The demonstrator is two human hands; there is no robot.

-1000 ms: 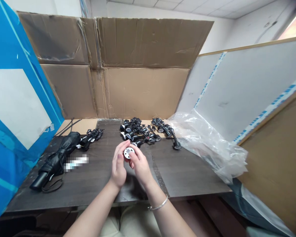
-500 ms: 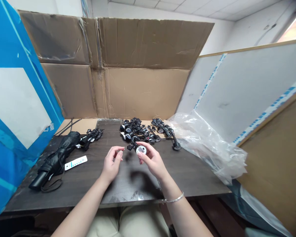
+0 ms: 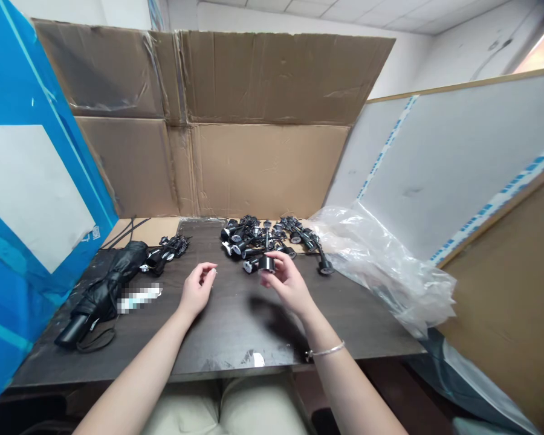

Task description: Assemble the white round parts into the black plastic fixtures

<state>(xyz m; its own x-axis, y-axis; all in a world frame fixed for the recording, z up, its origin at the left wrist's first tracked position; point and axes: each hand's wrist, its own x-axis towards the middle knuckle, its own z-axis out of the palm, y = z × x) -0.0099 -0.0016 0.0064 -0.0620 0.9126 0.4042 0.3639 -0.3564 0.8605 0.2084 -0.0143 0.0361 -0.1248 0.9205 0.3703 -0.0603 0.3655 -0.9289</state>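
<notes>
- Cardboard sheets (image 3: 263, 78), taped together, stand upright along the back of the dark wood-grain surface (image 3: 236, 326), with a blue-and-white panel (image 3: 22, 181) leaning in at the left of the frame.
- A white board edged with blue-marked tape (image 3: 453, 163) leans in at the right, and a crumpled clear plastic bag (image 3: 381, 260) lies against it, partly on the right end of the surface.
- Right hand (image 3: 288, 284): its fingers (image 3: 278, 260) curve over a small black cylindrical part (image 3: 266, 263) and pinch it with the thumb, just above the surface. A thin dark rod (image 3: 266, 241) rises from the part.
- A thin silver bracelet (image 3: 325, 350) circles the right wrist.
- Left hand (image 3: 198, 289): empty, a little left of the right hand, its fingers (image 3: 208, 270) loosely parted and slightly curled. Whether it touches the surface, I cannot tell.
- Pile of black-and-chrome parts (image 3: 254, 238): heaped at the back centre of the surface, just behind the held part and tangled together.
- One similar black part (image 3: 325, 266) stands apart at the right edge of the pile, beside the plastic bag.
- Small black cluster (image 3: 172, 248): toward the upper left of the surface.
- Folded black umbrella (image 3: 102, 296): lies at the left, beside a white strip (image 3: 140, 297) that is blurred out.
- Beige trousers (image 3: 222, 411) show at the bottom edge of the frame.
</notes>
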